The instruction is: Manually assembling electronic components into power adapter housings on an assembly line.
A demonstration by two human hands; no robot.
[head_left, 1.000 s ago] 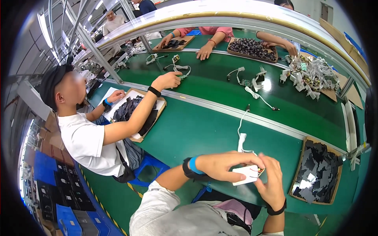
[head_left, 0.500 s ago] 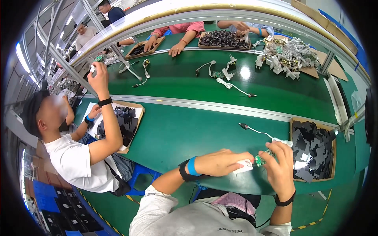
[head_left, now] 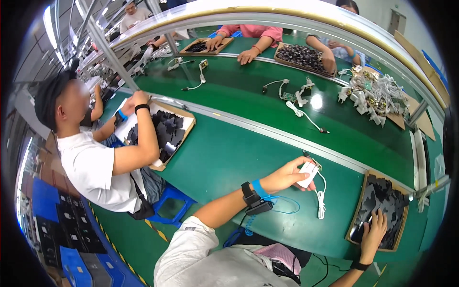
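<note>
My left hand [head_left: 292,175] grips a white charger housing [head_left: 307,174] between thumb and fingers, above the green table. At the housing's far side a small circuit board [head_left: 317,165] peeks out. From it hangs a white cable [head_left: 321,203], bundled at its lower end. A dark plug tip shows beyond my fingers. My right hand [head_left: 375,233] rests on the dark grey sheet pieces [head_left: 382,196] in a shallow cardboard tray [head_left: 353,228] at the right. Its fingers are stretched out and somewhat apart; no piece is visibly lifted.
To the left, a co-worker reaches over another tray of dark pieces [head_left: 167,128]. Cables with boards [head_left: 299,98] lie on the green surface beyond the metal rail [head_left: 248,128]. Farther right sits a heap of white plugs and cables [head_left: 377,93]. A blue wrist-strap cord [head_left: 287,197] loops beside my left wrist.
My right hand has let go of the circuit board and moved right onto the dark pieces. Board and cable are now with the housing in my left hand. The view has shifted.
</note>
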